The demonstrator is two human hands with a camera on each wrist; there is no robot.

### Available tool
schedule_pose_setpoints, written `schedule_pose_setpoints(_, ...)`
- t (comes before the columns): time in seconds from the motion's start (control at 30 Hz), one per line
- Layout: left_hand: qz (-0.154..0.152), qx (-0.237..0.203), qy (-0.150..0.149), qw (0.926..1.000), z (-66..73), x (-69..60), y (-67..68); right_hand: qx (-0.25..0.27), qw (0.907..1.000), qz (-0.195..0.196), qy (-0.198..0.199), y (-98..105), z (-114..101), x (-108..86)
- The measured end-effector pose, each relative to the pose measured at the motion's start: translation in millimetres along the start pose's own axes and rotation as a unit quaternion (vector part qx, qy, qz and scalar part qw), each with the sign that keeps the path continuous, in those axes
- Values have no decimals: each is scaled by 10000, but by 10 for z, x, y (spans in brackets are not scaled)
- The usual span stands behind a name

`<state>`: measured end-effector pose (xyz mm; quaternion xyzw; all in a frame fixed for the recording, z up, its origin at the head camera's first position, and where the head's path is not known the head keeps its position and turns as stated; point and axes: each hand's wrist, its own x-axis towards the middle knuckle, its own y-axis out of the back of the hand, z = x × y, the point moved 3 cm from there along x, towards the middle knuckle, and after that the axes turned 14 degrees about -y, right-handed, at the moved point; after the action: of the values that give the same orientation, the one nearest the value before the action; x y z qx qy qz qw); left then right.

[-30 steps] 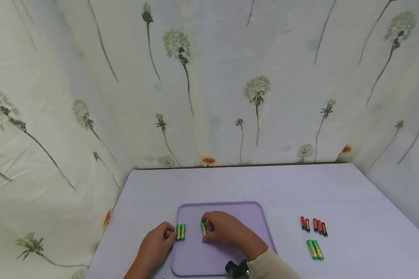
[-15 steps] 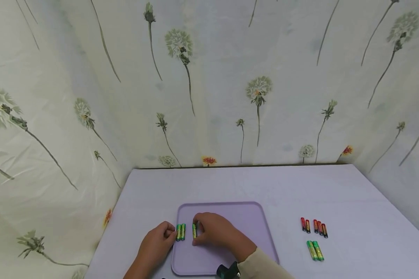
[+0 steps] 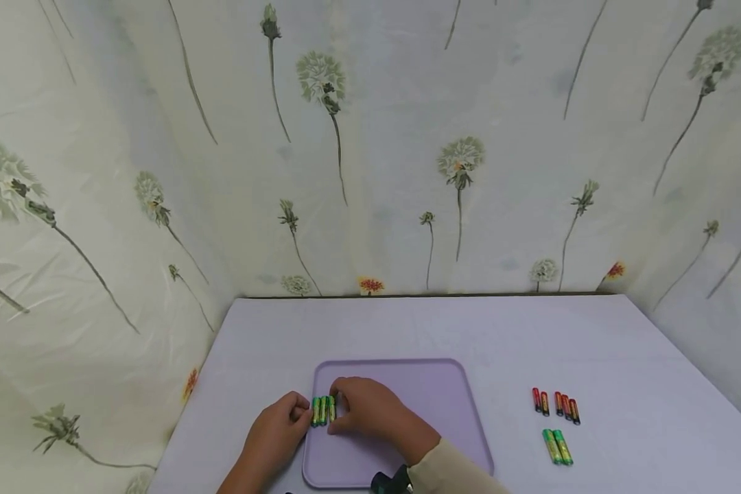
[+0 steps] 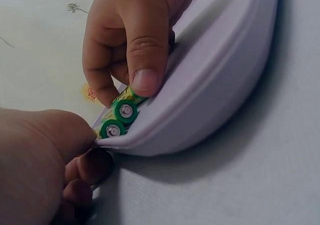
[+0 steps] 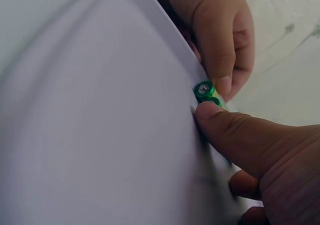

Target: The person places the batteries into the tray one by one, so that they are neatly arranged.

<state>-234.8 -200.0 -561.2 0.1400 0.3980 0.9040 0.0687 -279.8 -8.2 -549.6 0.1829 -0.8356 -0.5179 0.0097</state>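
Two green batteries lie side by side along the left edge of a lilac tray. Between thumb and fingertips, my right hand pinches a third green battery by its ends, right beside that pair. In the left wrist view the right thumb covers part of this battery. My left hand grips the tray's left rim, its thumb over the edge by the outermost battery and its fingers curled outside below.
On the white table, right of the tray, lie several small red-and-black batteries in two groups. Nearer me are two more green batteries. Dandelion-print cloth walls the back and sides.
My right hand has slid left across the tray with its battery, from a gap away to right beside the other two. The left hand has stayed at the rim.
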Motion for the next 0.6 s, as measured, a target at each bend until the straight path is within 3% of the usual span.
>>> schedule_pose_setpoints(0.6,-101,3,81,9999,-28,11,-23,-139,9998,95,90,-26,-108,8)
